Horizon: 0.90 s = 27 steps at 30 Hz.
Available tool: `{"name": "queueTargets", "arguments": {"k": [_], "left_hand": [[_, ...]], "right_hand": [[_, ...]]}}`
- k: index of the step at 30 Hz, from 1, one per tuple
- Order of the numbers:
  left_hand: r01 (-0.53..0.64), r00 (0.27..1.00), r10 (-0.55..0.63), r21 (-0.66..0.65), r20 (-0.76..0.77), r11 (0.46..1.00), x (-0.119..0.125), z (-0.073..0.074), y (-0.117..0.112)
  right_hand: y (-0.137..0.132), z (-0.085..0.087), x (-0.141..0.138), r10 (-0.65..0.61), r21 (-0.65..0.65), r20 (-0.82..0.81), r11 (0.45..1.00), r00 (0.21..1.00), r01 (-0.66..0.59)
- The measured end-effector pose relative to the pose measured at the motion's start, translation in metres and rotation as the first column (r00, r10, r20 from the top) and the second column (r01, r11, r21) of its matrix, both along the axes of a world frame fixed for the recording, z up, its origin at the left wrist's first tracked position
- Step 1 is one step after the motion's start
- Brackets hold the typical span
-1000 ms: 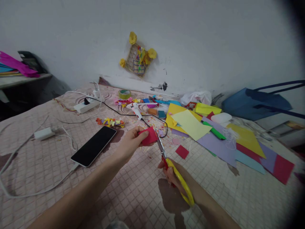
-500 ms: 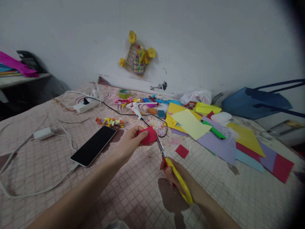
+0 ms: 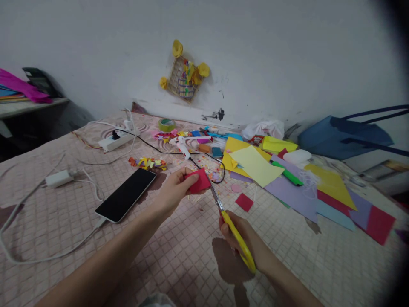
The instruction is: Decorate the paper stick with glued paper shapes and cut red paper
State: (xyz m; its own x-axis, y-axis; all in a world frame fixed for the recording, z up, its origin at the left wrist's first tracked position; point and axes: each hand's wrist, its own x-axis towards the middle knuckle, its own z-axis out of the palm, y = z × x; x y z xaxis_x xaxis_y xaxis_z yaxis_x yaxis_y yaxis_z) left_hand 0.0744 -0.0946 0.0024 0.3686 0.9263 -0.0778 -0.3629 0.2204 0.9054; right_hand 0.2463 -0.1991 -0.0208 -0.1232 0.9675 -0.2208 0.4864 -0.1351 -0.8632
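A person's left hand (image 3: 174, 189) pinches a small piece of red paper (image 3: 200, 180) at centre frame, thumb on top and fingers clamped beneath. It grips the near edge, so the far edge stands free above the quilted pink cover (image 3: 79, 221). The right hand (image 3: 246, 243), lower and right of centre, is closed around the yellow handles of a pair of scissors (image 3: 228, 221). The scissors angle up and to the left so the blade tips meet the paper's lower right corner. The blades look nearly together, though they are too thin in this view to be sure. Holding the paper in the air rather than flat leaves the blades room on both sides of it.

A small red square (image 3: 244, 201) lies on the cover just right of the blades. A black phone (image 3: 126, 195) rests face up left of the hands, its cable trailing toward the lower left. A white charger (image 3: 57, 178) sits further left. Toward the back, a glue gun (image 3: 182, 145) lies plugged by its black cord into a power strip (image 3: 116, 140), with a roll of tape (image 3: 166, 125) near the wall. Coloured sheets, a pale yellow sheet (image 3: 255, 165) uppermost, fan out at right within arm's reach, a green marker (image 3: 287, 174) lying on them. A blue bag (image 3: 345, 136) leans at far right, and a paper-flower decoration (image 3: 185, 76) hangs on the wall above.
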Motion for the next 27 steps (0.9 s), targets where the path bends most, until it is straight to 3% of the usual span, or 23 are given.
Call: {"name": "queueTargets", "arguments": {"k": [6, 15, 21, 27], "left_hand": [[0.007, 1.000, -0.007, 0.020, -0.003, 1.000, -0.001, -0.001, 0.001], [0.016, 1.000, -0.016, 0.015, -0.005, 1.000, -0.001, 0.000, 0.001], [0.004, 1.000, -0.004, 0.019, 0.001, 1.000, -0.001, -0.001, 0.001], [0.013, 1.000, -0.014, 0.035, 0.008, 0.999, -0.001, -0.003, 0.002]], "right_hand": [[0.001, 0.002, 0.000, -0.014, -0.003, -0.008, 1.000, 1.000, 0.014], [-0.001, -0.012, 0.007, 0.125, 0.066, -0.147, 0.991, 0.981, -0.116], [0.000, -0.006, 0.004, 0.113, 0.083, -0.127, 0.991, 0.985, -0.103], [-0.001, -0.002, 0.003, 0.080, 0.015, -0.112, 0.997, 0.991, -0.078]]}}
